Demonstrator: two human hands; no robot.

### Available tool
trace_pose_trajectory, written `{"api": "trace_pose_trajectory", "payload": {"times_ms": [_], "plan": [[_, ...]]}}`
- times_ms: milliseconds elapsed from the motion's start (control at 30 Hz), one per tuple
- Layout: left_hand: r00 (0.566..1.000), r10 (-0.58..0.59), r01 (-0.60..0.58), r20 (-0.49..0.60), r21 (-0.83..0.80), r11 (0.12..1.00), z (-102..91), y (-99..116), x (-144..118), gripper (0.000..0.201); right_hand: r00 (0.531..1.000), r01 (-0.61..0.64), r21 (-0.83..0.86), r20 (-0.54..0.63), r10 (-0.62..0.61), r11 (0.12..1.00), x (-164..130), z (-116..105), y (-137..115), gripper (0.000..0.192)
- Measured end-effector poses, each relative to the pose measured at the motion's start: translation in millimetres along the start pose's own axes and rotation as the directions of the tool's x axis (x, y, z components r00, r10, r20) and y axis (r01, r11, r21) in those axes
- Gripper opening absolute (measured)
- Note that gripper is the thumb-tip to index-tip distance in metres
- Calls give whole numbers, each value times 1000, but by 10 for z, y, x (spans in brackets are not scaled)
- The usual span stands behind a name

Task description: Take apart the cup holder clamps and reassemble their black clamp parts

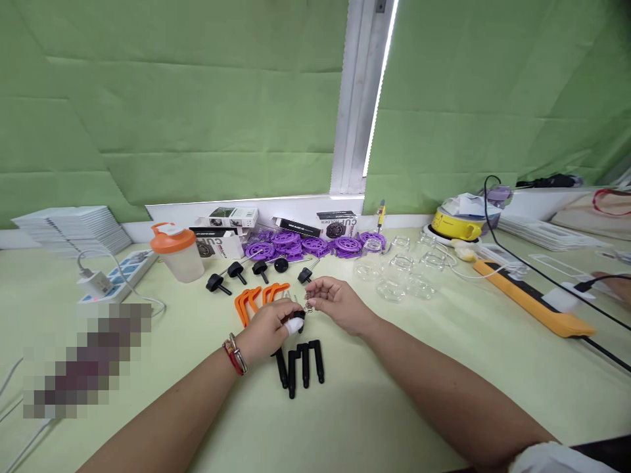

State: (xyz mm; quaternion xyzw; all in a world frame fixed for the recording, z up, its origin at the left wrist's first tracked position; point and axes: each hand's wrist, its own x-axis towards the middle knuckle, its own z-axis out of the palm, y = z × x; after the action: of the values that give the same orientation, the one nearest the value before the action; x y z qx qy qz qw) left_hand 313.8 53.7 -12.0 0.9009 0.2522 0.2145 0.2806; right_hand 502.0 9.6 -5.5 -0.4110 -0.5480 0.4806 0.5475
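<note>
Large letters "CU", partly cut off, can be read on a black-and-white box (337, 225) by the window; other print is too small.

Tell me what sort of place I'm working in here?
Probably a small assembly or packing bench by a window. The pale green table carries batches of identical parts: purple plastic discs, black plastic rods, clear round plastic cups, plus printed product boxes.

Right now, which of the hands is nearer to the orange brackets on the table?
The left. The left hand lies right beside the orange brackets, just below them. The right hand is farther off to their right, past the small metal piece between both hands.
</note>
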Motion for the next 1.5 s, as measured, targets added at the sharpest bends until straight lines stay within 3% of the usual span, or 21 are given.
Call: {"api": "trace_pose_trajectory", "payload": {"times_ms": [300,533,867,1067,1267,1400,1500], "plan": [[1000,1,-1,-3,22,1000,-5,8,-7,17,985,174,-181,24,-172,968,-32,69,80,16],[999,30,-29,-16,8,1000,-9,3,-5,19,959,284,-415,134,-250,864,-71,55,48,16],[999,34,-33,-21,36,999,-1,-38,-1,12,933,356,-489,233,-275,796,-74,32,80,12],[999,31,-30,-12,25,999,-10,-39,-7,14,941,330,-561,258,-219,759,-93,27,28,10],[999,37,-38,9,70,997,-16,-2,-9,14,965,256,-620,204,-163,742,-99,49,28,3],[1000,13,-14,7,142,990,-24,4,-7,13,994,99,-544,89,-60,833,-33,7,75,1],[999,-18,11,39,169,986,-88,-8,-38,24,998,-69,-456,-32,62,887,41,-135,17,9]]}}
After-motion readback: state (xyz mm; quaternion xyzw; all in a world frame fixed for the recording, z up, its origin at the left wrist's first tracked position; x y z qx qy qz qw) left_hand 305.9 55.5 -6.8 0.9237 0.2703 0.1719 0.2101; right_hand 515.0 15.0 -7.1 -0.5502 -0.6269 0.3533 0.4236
